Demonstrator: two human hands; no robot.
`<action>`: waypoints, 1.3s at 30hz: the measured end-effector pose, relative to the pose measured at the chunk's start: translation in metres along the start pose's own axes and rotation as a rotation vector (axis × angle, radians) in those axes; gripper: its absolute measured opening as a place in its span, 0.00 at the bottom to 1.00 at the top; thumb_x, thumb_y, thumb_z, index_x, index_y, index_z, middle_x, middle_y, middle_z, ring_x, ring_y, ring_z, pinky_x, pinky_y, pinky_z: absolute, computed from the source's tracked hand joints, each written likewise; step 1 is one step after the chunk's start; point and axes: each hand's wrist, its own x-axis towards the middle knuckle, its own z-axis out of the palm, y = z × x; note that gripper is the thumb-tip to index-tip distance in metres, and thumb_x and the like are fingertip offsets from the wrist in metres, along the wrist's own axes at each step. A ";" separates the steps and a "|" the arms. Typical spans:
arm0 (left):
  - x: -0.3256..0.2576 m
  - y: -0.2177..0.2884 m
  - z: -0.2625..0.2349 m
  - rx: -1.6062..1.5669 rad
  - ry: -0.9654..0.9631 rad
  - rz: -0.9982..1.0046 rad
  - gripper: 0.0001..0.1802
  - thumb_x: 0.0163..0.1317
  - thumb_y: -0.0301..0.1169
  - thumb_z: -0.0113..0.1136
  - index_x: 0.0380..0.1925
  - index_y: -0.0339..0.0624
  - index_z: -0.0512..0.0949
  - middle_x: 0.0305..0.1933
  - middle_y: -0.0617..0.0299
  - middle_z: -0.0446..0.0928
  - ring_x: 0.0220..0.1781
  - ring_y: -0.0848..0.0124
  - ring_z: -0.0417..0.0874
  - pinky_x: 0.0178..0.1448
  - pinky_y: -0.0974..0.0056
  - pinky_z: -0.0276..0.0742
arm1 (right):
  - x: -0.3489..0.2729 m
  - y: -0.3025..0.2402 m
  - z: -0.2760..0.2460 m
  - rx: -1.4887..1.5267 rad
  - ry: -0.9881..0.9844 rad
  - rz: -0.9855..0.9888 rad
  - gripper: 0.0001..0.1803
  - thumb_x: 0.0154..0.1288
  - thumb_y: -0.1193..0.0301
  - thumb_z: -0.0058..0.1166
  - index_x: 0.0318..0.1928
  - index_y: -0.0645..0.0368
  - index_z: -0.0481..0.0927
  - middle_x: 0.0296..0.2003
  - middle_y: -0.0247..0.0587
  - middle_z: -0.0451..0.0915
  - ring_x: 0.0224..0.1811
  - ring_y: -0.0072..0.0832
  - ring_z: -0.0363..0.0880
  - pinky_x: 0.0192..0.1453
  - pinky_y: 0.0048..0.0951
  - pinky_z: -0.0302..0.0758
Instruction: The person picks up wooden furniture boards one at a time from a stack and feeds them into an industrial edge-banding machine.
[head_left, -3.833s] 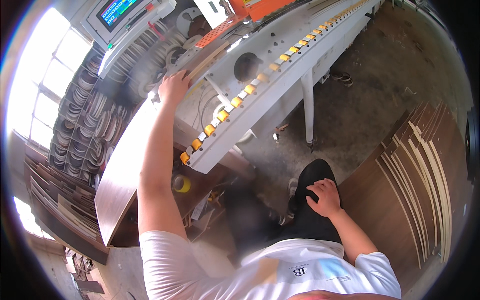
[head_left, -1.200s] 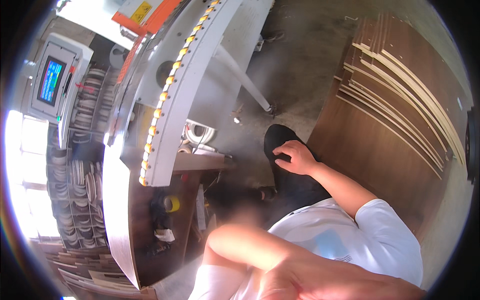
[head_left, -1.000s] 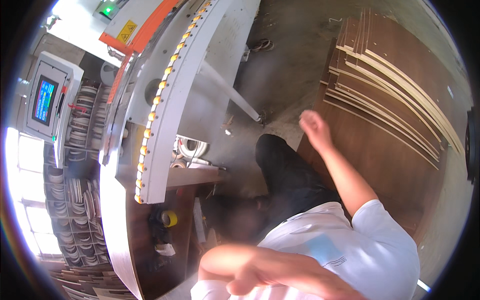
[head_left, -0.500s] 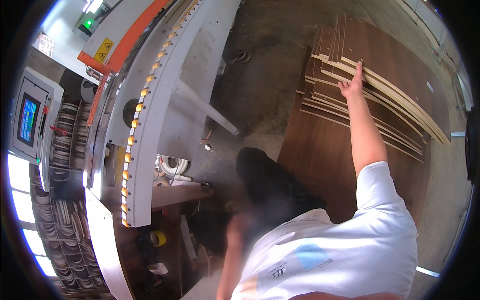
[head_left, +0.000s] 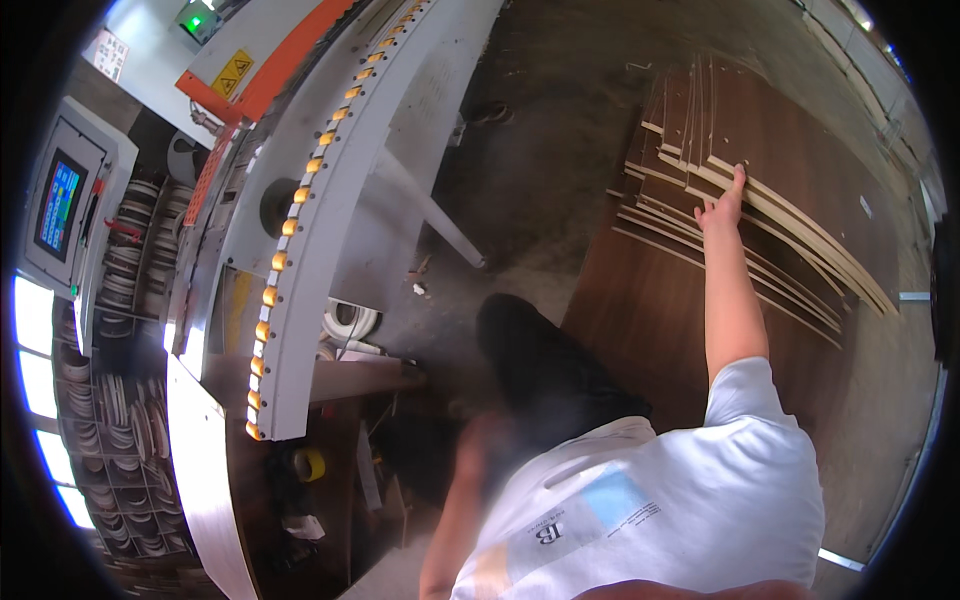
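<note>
Right hand (head_left: 724, 205) on stacked wood panels (head_left: 790, 230)

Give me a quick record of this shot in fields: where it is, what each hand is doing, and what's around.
setting: workshop with concrete floor
right hand: stretched out, fingers on the edge of a pale-edged panel atop the stack of brown wood panels
left hand: not visible; blurred forearm hangs low
machine: long grey body, row of yellow rollers, at the person's left
control screen: lit, far left
tape roll: yellow, under the machine
</note>
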 end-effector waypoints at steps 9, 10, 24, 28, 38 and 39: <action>0.041 -0.012 -0.015 0.149 -0.066 -0.089 0.31 0.77 0.52 0.50 0.65 0.36 0.73 0.61 0.48 0.80 0.61 0.56 0.82 0.66 0.50 0.74 | -0.015 -0.019 -0.101 -0.672 -0.173 -0.144 0.43 0.54 0.35 0.70 0.62 0.51 0.78 0.53 0.41 0.83 0.50 0.29 0.84 0.57 0.39 0.76; 0.046 -0.016 -0.018 0.170 -0.078 -0.062 0.31 0.77 0.52 0.50 0.66 0.36 0.72 0.61 0.48 0.80 0.61 0.56 0.82 0.66 0.51 0.74 | -0.014 -0.022 -0.109 -0.865 -0.189 -0.223 0.37 0.56 0.38 0.71 0.57 0.52 0.84 0.48 0.40 0.87 0.46 0.27 0.85 0.53 0.35 0.78; 0.038 -0.018 -0.022 0.174 -0.088 0.011 0.30 0.78 0.48 0.50 0.65 0.34 0.72 0.59 0.45 0.82 0.58 0.57 0.84 0.61 0.53 0.80 | -0.047 -0.101 -0.002 -1.915 -0.251 -1.106 0.49 0.37 0.46 0.80 0.61 0.53 0.78 0.55 0.39 0.80 0.60 0.39 0.78 0.65 0.41 0.75; 0.029 -0.017 -0.019 0.079 -0.073 0.042 0.27 0.78 0.46 0.52 0.64 0.34 0.73 0.56 0.47 0.83 0.54 0.59 0.86 0.56 0.55 0.83 | -0.045 -0.105 0.012 -1.977 -0.303 -1.068 0.47 0.37 0.48 0.81 0.58 0.55 0.78 0.52 0.41 0.80 0.59 0.39 0.79 0.62 0.40 0.76; 0.035 -0.016 -0.014 0.072 -0.019 0.067 0.22 0.78 0.42 0.53 0.60 0.36 0.75 0.52 0.51 0.84 0.49 0.63 0.86 0.52 0.59 0.82 | -0.091 -0.092 -0.034 -1.866 -0.479 -1.227 0.31 0.37 0.55 0.80 0.36 0.56 0.74 0.34 0.41 0.79 0.41 0.42 0.80 0.46 0.42 0.76; 0.035 -0.016 -0.012 0.096 -0.034 0.069 0.21 0.78 0.41 0.53 0.60 0.36 0.75 0.52 0.52 0.84 0.49 0.63 0.86 0.52 0.59 0.82 | -0.098 -0.088 -0.047 -1.836 -0.503 -1.267 0.30 0.36 0.56 0.80 0.36 0.55 0.75 0.33 0.40 0.78 0.40 0.41 0.79 0.45 0.41 0.75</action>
